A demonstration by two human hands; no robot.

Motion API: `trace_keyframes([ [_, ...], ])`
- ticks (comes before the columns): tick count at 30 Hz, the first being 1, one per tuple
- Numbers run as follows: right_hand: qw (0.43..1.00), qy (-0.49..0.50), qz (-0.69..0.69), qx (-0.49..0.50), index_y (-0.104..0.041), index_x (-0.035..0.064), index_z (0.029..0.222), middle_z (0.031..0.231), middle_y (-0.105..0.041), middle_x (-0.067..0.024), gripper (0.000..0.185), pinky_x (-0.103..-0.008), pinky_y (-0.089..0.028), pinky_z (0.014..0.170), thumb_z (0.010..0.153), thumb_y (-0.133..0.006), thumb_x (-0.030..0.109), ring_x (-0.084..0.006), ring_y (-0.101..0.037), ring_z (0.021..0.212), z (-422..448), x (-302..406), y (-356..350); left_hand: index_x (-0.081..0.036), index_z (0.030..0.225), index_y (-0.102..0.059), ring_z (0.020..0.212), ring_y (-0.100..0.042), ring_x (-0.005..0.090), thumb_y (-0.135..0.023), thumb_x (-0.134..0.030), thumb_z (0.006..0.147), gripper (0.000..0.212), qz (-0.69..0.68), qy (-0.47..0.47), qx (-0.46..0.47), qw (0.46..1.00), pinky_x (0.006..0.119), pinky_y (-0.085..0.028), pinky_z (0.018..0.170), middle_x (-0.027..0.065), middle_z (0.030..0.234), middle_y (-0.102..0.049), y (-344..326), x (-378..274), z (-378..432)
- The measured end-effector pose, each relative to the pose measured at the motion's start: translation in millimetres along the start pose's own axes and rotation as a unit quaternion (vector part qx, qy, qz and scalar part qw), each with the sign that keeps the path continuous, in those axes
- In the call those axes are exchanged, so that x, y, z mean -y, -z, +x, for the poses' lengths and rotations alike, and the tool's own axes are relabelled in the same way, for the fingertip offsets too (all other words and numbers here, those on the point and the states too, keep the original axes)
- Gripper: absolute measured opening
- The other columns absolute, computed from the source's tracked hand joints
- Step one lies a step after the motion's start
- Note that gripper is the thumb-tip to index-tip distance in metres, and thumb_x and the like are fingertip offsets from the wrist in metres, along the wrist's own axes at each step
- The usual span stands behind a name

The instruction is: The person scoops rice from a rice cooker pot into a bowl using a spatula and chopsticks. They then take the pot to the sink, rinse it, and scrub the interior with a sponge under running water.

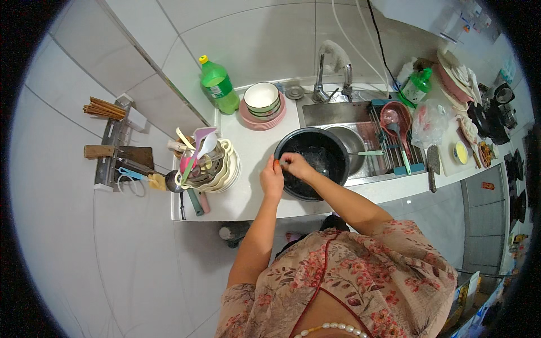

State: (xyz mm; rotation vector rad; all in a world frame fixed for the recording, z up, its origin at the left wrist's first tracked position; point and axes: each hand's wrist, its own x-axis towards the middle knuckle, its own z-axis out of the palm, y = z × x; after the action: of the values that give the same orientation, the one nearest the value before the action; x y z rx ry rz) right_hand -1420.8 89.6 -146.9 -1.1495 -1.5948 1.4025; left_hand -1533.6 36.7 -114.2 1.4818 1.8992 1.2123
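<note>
A black basin (306, 190) stands on the counter's front part, overlapping the left side of a steel sink (329, 114). My left hand (271, 175) is at the basin's left rim, with a small orange-red thing (277, 162) at its fingertips. Close beside it, over the rim, my right hand (296, 164) has its fingers bent inward; what they pinch is too small to tell. Inside the basin the dark bottom looks wet and shiny. To the right, a pale green handle (372, 153) reaches over a round steel bowl (355, 139) in the sink.
Stacked bowls (262, 96) on pink plates (264, 124) and a green bottle (219, 86) stand behind. Cream dishes (230, 169) holding utensils are at the left. A rack (380, 139) with a red colander (395, 112) spans the sink's right; a cleaver (433, 162) lies beyond it.
</note>
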Motion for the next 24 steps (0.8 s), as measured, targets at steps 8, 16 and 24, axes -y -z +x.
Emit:
trace_keyframes([
  [8,0.946,-0.247,0.212,0.001,-0.057,0.0117,0.078,0.067,-0.051,0.0025,0.006,-0.0277,-0.037,0.051,0.083,-0.058,0.009,-0.0100,-0.048,0.063,-7.3,29.1,13.1,0.002,0.113,-0.058,0.085,-0.064,0.0324,-0.055,-0.019,0.088,0.033,-0.013,0.031,0.014,0.999,0.038,-0.048,0.075,0.0219,0.094,-0.065,4.2,-16.4,-3.8],
  [16,0.867,-0.261,0.425,-0.014,-0.056,0.0119,0.093,0.080,-0.056,-0.0006,0.009,-0.0282,-0.037,0.052,0.084,-0.057,0.013,-0.0141,-0.050,0.064,-30.0,35.2,21.4,-0.003,0.109,-0.058,0.084,-0.064,0.0331,-0.061,-0.022,0.084,0.032,0.005,0.057,0.016,0.998,0.040,-0.048,0.075,0.0198,0.091,-0.066,8.0,-33.2,-6.1],
  [24,0.898,-0.262,0.351,-0.029,-0.061,0.0067,0.086,0.083,-0.062,-0.0035,0.007,-0.0302,-0.049,0.063,0.083,-0.059,0.001,-0.0165,-0.058,0.074,-17.2,16.9,15.1,-0.010,0.114,-0.054,0.084,-0.062,0.0397,-0.063,-0.025,0.079,0.040,0.095,0.050,0.074,0.992,0.047,-0.048,0.073,0.0205,0.090,-0.065,5.3,-11.7,0.3],
])
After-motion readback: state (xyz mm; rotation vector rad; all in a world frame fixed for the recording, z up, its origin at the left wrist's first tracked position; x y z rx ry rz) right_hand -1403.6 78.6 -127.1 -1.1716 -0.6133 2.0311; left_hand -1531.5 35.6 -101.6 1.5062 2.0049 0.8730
